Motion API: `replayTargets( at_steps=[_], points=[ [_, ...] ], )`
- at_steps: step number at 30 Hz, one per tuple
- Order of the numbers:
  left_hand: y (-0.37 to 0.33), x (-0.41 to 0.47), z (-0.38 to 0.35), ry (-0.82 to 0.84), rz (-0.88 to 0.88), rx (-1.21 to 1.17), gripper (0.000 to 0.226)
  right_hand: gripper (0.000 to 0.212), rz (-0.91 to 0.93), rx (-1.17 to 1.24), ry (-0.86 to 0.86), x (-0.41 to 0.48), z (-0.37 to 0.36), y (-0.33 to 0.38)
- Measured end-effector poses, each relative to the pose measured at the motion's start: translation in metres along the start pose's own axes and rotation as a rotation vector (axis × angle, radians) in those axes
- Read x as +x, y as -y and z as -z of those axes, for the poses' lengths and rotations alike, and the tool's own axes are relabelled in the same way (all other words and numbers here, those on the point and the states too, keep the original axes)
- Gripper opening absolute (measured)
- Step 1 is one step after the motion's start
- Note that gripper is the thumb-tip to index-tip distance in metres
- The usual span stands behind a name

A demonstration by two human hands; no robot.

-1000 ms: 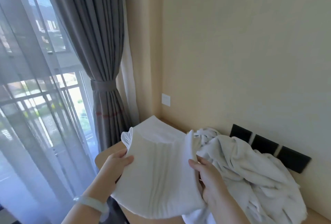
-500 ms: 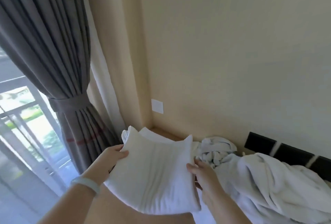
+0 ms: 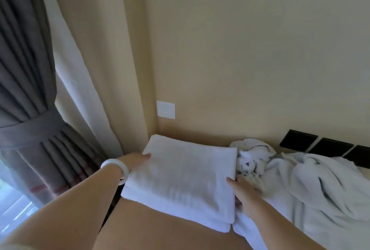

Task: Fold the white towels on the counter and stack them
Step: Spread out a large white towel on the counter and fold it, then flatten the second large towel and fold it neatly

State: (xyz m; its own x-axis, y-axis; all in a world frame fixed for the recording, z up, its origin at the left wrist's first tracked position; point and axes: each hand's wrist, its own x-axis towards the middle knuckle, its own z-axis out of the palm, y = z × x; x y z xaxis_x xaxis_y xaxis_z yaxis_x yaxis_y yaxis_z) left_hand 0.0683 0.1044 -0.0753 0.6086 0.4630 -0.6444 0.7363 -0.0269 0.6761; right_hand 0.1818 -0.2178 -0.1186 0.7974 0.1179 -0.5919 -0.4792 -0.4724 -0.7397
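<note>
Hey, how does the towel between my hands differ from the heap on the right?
The folded towel is a flat, neat rectangle; the heap is crumpled and sprawling. The left hand and right hand hold the folded towel's edges, not the heap. Both are white and on the counter.

A tied-back grey curtain (image 3: 26,73) hangs left of a beige wall (image 3: 250,49).

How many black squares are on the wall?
3. One black square low on the wall at right, a second beside it, a third cut off by the picture's edge. More may be hidden beyond it.
</note>
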Motion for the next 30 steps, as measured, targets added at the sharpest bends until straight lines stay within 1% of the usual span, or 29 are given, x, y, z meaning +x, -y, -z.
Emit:
replayTargets(
  at_steps=[2, 3, 6, 7, 8, 10, 11, 12, 13, 15, 17, 19, 21, 22, 23, 25, 26, 28, 30],
  points=[
    [0.016, 0.014, -0.002, -0.037, -0.006, 0.132, 0.048, 0.029, 0.029, -0.051, -0.039, 0.004, -0.006, -0.007],
    [0.020, 0.018, -0.002, -0.065, -0.013, 0.162, 0.046, 0.028, 0.052, -0.060, -0.059, 0.002, -0.009, -0.006],
    [0.036, 0.036, 0.004, -0.094, 0.032, 0.296, 0.048, 0.014, 0.082, -0.058, -0.099, -0.005, -0.013, -0.002],
    [0.042, 0.043, 0.007, -0.090, 0.033, 0.348, 0.052, 0.013, 0.093, -0.046, -0.109, -0.006, -0.015, -0.002],
    [0.047, 0.050, 0.010, -0.081, 0.025, 0.395, 0.058, 0.017, 0.100, -0.025, -0.115, -0.007, -0.016, -0.003],
    [0.046, 0.046, 0.011, -0.065, 0.030, 0.381, 0.068, 0.028, 0.098, 0.032, -0.111, -0.008, -0.017, -0.004],
    [0.044, 0.041, 0.013, -0.075, 0.021, 0.371, 0.067, 0.034, 0.095, 0.074, -0.106, -0.007, -0.017, -0.004],
    [0.039, 0.036, 0.014, -0.078, 0.002, 0.382, 0.060, 0.036, 0.102, 0.121, -0.097, -0.007, -0.017, -0.003],
    [0.034, 0.031, 0.016, -0.089, -0.028, 0.397, 0.052, 0.036, 0.113, 0.165, -0.091, -0.009, -0.016, -0.001],
    [0.025, 0.027, 0.021, -0.130, -0.093, 0.394, 0.044, 0.033, 0.153, 0.215, -0.093, -0.012, -0.015, 0.004],
    [0.026, 0.023, 0.026, -0.140, -0.155, 0.357, 0.037, 0.031, 0.175, 0.197, -0.135, -0.012, -0.015, 0.001],
    [0.040, 0.023, 0.028, -0.108, -0.118, 0.377, 0.033, 0.024, 0.138, 0.142, -0.182, -0.013, -0.017, -0.005],
    [0.056, 0.021, 0.027, -0.087, -0.028, 0.441, 0.039, 0.014, 0.096, 0.057, -0.203, -0.014, -0.019, -0.013],
    [0.061, 0.022, 0.026, -0.112, 0.004, 0.476, 0.046, 0.010, 0.104, -0.002, -0.213, -0.016, -0.019, -0.014],
    [0.064, 0.023, 0.025, -0.165, 0.014, 0.528, 0.053, 0.012, 0.123, -0.058, -0.230, -0.019, -0.020, -0.013],
    [0.060, 0.023, 0.019, -0.287, -0.044, 0.641, 0.055, 0.024, 0.208, -0.133, -0.282, -0.020, -0.022, -0.011],
    [0.055, 0.021, 0.013, -0.320, -0.106, 0.673, 0.053, 0.023, 0.233, -0.144, -0.288, -0.021, -0.022, -0.009],
    [0.041, 0.012, -0.005, -0.336, -0.247, 0.639, 0.050, 0.014, 0.239, -0.156, -0.277, -0.028, -0.024, -0.003],
    [0.026, 0.004, -0.026, -0.330, -0.382, 0.599, 0.046, 0.010, 0.237, -0.128, -0.241, -0.034, -0.018, -0.003]
  ],
)
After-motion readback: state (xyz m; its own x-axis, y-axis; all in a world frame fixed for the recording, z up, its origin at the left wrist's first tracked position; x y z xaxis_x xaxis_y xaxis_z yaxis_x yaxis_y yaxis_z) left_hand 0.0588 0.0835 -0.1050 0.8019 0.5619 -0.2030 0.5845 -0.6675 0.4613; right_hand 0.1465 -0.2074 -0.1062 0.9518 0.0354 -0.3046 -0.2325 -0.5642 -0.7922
